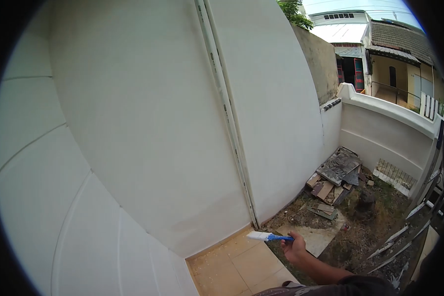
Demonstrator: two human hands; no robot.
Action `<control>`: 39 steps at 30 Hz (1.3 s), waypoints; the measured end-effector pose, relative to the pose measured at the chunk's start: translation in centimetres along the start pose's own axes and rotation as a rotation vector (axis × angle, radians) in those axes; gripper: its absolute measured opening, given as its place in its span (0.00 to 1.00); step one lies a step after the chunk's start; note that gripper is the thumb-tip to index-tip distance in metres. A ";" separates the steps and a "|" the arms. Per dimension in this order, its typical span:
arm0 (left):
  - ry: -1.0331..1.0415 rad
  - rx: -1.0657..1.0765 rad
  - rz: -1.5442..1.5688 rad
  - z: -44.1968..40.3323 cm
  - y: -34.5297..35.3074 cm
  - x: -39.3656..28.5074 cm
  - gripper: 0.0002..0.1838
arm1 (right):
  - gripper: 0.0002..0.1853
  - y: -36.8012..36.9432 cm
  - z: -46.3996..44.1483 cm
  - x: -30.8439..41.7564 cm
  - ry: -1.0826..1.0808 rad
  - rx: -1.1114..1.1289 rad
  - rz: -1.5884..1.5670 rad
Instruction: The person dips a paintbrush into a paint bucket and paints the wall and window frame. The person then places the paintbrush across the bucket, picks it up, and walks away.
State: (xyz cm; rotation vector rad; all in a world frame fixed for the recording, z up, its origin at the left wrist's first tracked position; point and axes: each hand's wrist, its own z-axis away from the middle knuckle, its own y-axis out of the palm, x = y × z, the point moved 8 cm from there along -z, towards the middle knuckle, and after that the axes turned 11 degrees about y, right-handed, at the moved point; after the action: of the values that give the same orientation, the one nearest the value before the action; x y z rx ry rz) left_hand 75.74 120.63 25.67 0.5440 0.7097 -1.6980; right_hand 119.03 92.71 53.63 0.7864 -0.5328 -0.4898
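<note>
My right hand (294,247) reaches in from the lower right, its fingers closed round the blue handle of a paintbrush (280,238). The white brush head (259,236) points left, over the tiled floor and near the foot of a narrow vertical pipe (227,113) on the wall. Whether the bristles touch anything, I cannot tell. The white wall (148,128) rises behind the brush, with a faintly darker patch low down. My left hand is out of view.
Beige floor tiles (232,266) with pale specks meet the wall. To the right lie a pile of boards and slabs (338,167), a flat slab (318,237) and rough ground. A low white wall (385,130) bounds the yard; wooden bars (404,232) stand at the right.
</note>
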 end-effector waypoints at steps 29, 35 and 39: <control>-0.023 0.178 0.000 -6.4 19.1 -8.1 0.32 | 0.05 -2.2 -14.6 10.9 -0.084 -0.033 0.152; -0.053 0.166 0.005 -9.7 28.4 -9.0 0.28 | 0.07 -1.9 -20.6 14.3 -0.067 -0.130 0.149; -0.052 0.143 -0.013 -12.1 34.7 -9.4 0.27 | 0.09 -2.0 -23.2 16.6 -0.064 -0.119 0.156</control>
State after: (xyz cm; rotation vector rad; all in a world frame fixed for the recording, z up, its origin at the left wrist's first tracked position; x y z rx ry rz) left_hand 111.59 130.24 17.53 0.5938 0.5580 -1.7779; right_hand 145.48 93.86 42.74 0.6116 -0.6135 -0.4000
